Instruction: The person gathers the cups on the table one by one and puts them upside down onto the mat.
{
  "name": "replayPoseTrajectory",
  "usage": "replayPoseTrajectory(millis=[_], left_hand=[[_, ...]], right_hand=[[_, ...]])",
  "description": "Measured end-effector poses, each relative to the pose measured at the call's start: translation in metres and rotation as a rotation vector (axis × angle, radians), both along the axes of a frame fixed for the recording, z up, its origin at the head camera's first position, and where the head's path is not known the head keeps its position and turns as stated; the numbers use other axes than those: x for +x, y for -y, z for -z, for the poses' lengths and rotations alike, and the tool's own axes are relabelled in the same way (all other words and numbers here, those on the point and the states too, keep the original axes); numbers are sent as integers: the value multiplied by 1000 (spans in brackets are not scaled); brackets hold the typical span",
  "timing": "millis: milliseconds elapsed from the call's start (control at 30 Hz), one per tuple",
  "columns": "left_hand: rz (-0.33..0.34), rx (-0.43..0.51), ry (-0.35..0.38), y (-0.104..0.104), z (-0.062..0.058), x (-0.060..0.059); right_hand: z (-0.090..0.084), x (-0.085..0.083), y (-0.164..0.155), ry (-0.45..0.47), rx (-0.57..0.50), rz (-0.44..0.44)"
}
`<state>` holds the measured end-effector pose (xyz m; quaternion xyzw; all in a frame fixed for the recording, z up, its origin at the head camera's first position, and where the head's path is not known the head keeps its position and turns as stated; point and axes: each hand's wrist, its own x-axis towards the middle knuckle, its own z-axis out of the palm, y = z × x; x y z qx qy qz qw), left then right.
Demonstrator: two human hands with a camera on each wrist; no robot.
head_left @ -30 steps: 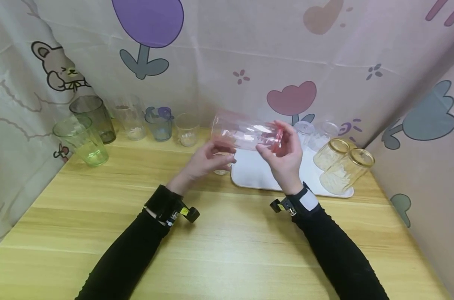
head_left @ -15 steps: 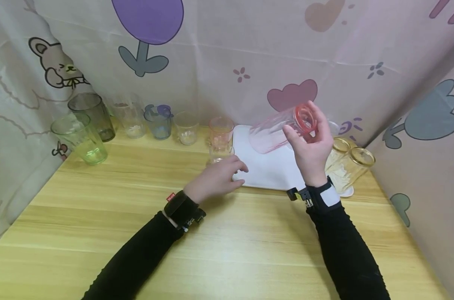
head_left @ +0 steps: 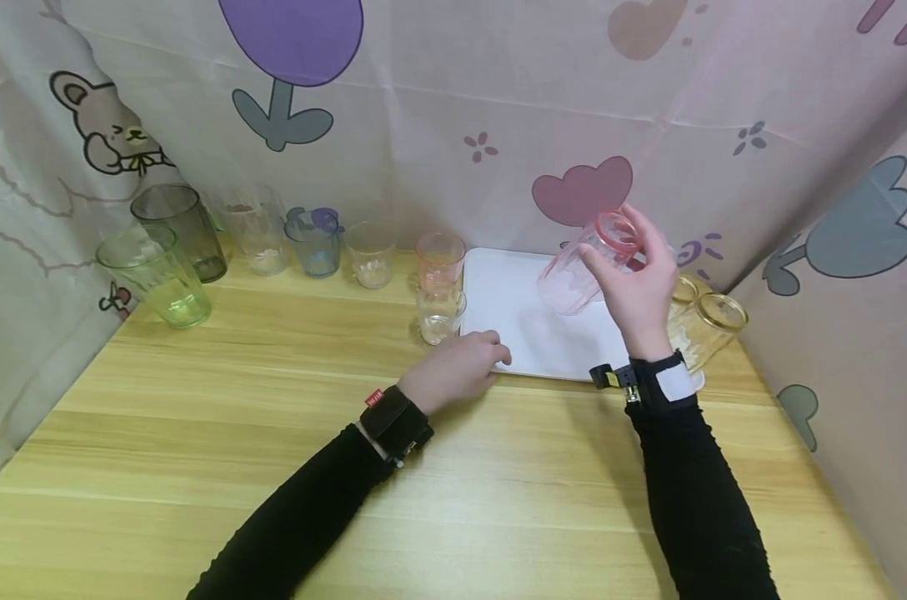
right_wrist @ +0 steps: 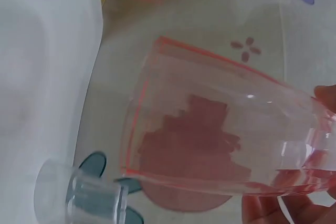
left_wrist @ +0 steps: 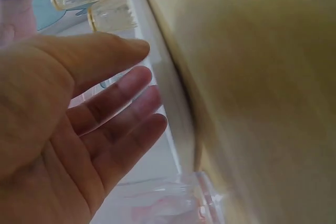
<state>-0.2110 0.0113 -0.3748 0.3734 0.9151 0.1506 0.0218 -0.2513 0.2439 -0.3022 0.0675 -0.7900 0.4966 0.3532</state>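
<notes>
My right hand (head_left: 644, 287) grips a pink drinking glass (head_left: 569, 279) by its narrow base end, above the white tray (head_left: 491, 283). The glass hangs tilted, its wide mouth pointing down and to the left. In the right wrist view, fingers (right_wrist: 262, 208) curl around the base of the pink glass (right_wrist: 210, 124), and its red rim faces the tray. At the tray's front edge is my left hand (head_left: 457, 367). The left wrist view shows that hand (left_wrist: 79, 108) holding nothing, its fingers loosely bent with the tips right beside the tray's edge (left_wrist: 173, 103).
Two amber glasses (head_left: 712, 333) stand upside down at the tray's right. A clear glass (right_wrist: 94, 198) sits on the tray, hidden behind my right hand from above. Left of the tray are a clear mug (head_left: 438, 317) and small pink glass (head_left: 440, 260); several glasses (head_left: 172, 283) line the back left.
The pink glass has swung from nearly level between both hands to mouth-down in my right hand, farther right. My left hand has left it and moved down to the tray's front edge.
</notes>
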Motion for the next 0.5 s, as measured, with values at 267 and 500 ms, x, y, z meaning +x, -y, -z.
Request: replayPoseTrajectory(millis=[267, 500], left_hand=[[-19, -9, 10, 3, 4, 1], [-20, -7, 21, 3, 6, 2]], right_hand=[[3, -8, -17, 149, 62, 108], [8, -13, -25, 235, 108, 168]])
